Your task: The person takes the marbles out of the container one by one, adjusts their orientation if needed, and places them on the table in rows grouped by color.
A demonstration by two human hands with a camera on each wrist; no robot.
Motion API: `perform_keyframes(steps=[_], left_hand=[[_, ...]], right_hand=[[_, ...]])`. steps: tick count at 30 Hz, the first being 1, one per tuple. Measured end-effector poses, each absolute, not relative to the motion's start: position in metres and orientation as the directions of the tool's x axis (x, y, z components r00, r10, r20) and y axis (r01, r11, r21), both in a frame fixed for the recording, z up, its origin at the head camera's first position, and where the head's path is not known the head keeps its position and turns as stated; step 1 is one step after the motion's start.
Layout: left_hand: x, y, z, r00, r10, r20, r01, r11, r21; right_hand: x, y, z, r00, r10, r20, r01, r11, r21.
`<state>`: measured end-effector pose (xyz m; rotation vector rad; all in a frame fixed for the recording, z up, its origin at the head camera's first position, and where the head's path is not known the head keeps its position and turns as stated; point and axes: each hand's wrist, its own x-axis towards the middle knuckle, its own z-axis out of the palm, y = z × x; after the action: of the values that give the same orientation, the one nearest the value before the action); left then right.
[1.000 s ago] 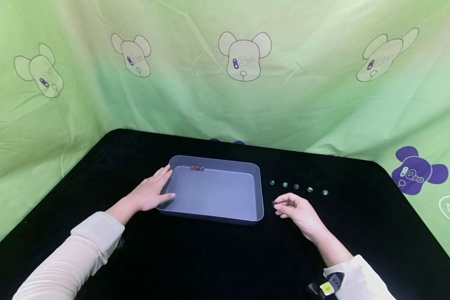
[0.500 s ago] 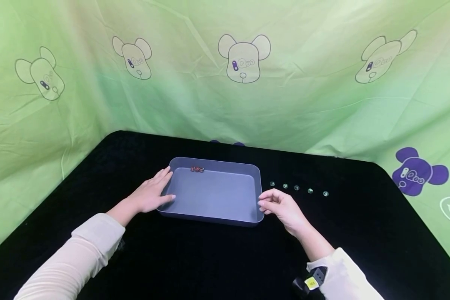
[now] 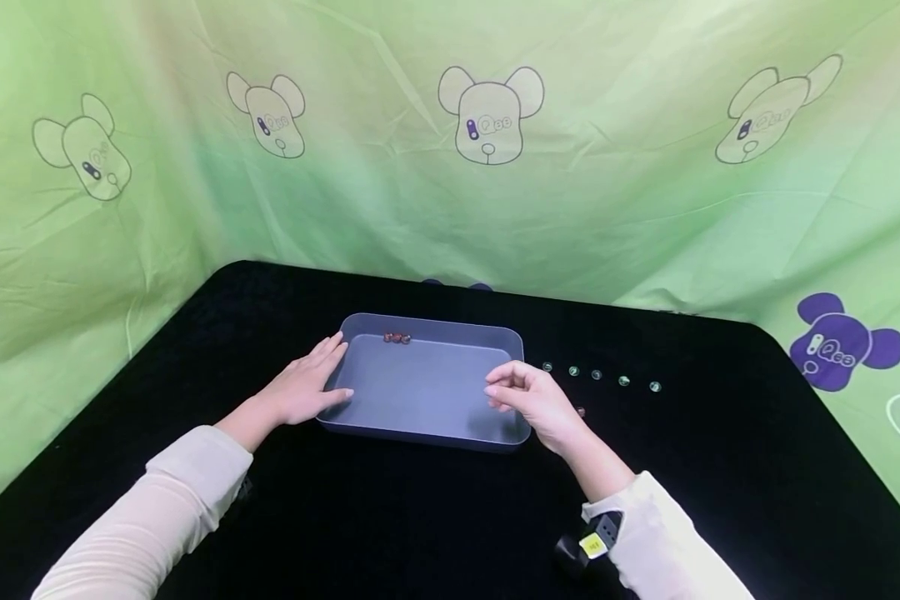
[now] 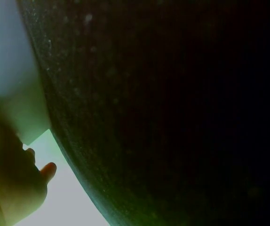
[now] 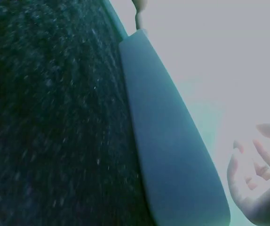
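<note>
Steadying the tray (image 3: 420, 382), presumably, your left hand (image 3: 300, 389) lies spread on its rim; your right hand (image 3: 537, 405), fingertips narrowed, hangs over it, whether holding anything I cannot tell.

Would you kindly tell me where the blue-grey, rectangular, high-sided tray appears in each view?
Head: the blue-grey rectangular tray sits near the middle, slightly below centre.
Left wrist: only part of the tray shows, at the upper left.
Right wrist: one wall of the tray slants from the upper middle to the bottom edge, right of centre.
Shared landmark: the black fabric-like tabletop, bordering it in every view.
</note>
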<state>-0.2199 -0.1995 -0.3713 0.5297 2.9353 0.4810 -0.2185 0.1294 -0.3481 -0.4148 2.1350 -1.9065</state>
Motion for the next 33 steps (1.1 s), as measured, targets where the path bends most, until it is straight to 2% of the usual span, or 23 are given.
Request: perform_keyframes(steps=[24,33], left_hand=[[-0.217,-0.200,-0.375,-0.928,0.371,-0.030,0.340,0.879,0.334],[-0.220,-0.200,-0.376,-0.934,0.353,-0.064,0.316,0.895,0.316]], right_hand=[[-0.244,0.089,-0.346,-0.909,-0.414,-0.041,-0.005,0.109,-0.994],[-0.253,0.079,-0.342,-0.902,-0.429,-0.040,-0.006,0.104,-0.995]])
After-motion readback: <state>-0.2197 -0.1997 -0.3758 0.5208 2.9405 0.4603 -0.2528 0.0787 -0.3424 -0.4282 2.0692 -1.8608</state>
